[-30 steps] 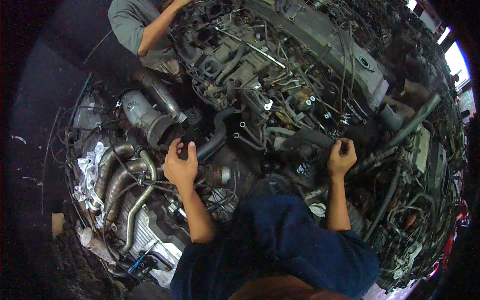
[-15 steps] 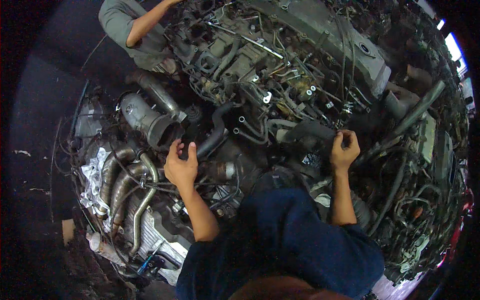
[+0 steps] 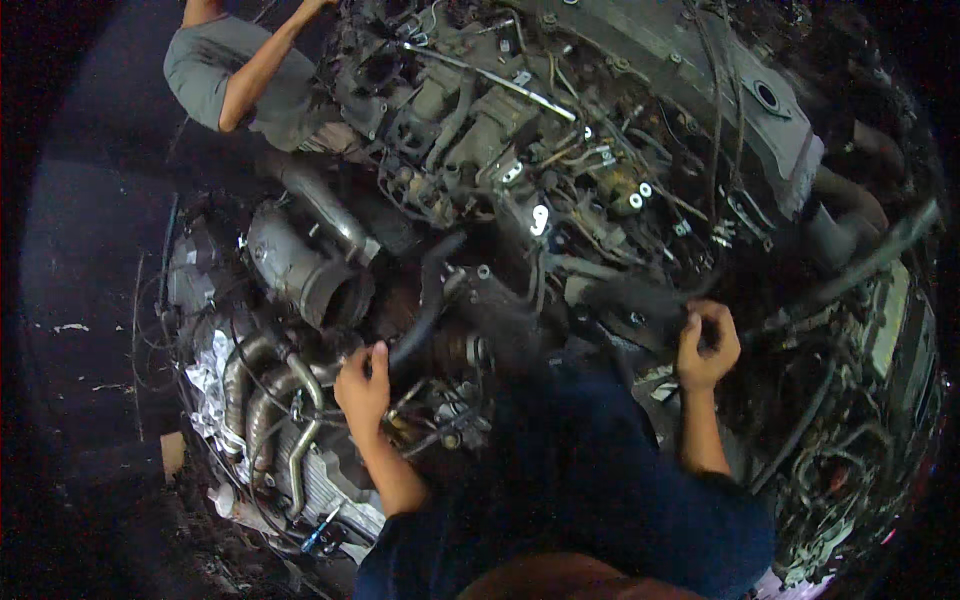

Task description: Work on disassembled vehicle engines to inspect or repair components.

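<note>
Both our hands down in a stripped engine bay, gripping black hoses.

Our left hand [image 3: 363,385] is curled shut round the lower end of a black hose [image 3: 428,305]; its long axis climbs from our fingers up and a little rightward toward the engine block [image 3: 470,110], beside the silver cylindrical housing [image 3: 300,268]; our right hand [image 3: 708,345] is closed in a fist on a dark hose or cable [image 3: 640,295] running leftward, though exactly what it pinches we cannot tell; we judge it best to grip close to the fitting, pull along the hose's own line, and keep the wrists clear of sharp brackets; another person's arm [image 3: 262,65] works at the top left.
</note>
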The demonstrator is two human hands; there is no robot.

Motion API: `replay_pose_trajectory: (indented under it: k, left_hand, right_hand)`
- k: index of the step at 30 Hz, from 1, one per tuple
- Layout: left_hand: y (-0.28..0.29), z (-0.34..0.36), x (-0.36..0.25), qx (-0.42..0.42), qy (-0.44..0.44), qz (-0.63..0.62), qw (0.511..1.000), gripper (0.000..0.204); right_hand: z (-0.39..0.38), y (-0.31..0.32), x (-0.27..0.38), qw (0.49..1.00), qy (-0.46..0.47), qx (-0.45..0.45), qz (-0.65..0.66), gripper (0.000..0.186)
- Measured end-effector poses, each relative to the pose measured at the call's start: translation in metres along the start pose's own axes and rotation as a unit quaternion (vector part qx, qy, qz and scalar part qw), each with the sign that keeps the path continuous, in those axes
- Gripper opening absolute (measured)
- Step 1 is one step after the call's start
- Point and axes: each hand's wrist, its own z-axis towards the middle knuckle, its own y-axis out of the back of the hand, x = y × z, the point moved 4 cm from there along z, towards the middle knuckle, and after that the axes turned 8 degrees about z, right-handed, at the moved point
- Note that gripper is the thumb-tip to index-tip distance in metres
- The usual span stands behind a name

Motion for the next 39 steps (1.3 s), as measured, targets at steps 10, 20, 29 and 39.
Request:
replay_pose_trajectory:
  k: [10,20,29,39]
  left_hand:
    - [-0.015,0.018,-0.004,0.034,0.084,0.051,0.995,0.042]
    - [-0.020,0.021,-0.006,0.009,0.143,0.014,0.990,0.030]
    - [-0.025,0.018,0.005,-0.013,0.127,-0.011,0.992,0.021]
    - [-0.025,0.022,0.001,-0.058,0.110,-0.117,0.985,0.011]
  right_hand:
    - [0.043,-0.005,-0.018,0.997,-0.062,0.024,-0.032,0.006]
    - [0.113,-0.053,-0.022,0.992,-0.037,0.120,-0.015,0.013]
    - [0.120,-0.067,-0.023,0.995,-0.053,0.088,0.013,0.015]
    - [0.111,-0.070,-0.015,0.998,-0.034,0.058,0.004,0.017]
